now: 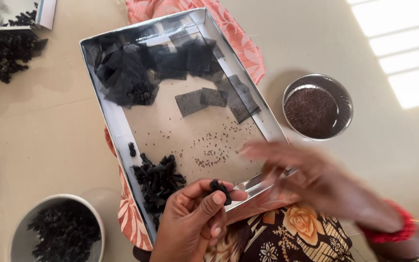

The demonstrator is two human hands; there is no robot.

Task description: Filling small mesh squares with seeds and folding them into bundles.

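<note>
Black mesh bundle (pixel 220 189) pinched upright in left hand (pixel 192 221); blurred right hand (pixel 316 179) spread open.

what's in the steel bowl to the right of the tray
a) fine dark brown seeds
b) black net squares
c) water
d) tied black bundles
a: the steel bowl beside the tray holds fine dark brown seeds, while the net squares lie inside the tray and tied black bundles are heaped at its near end.
</note>
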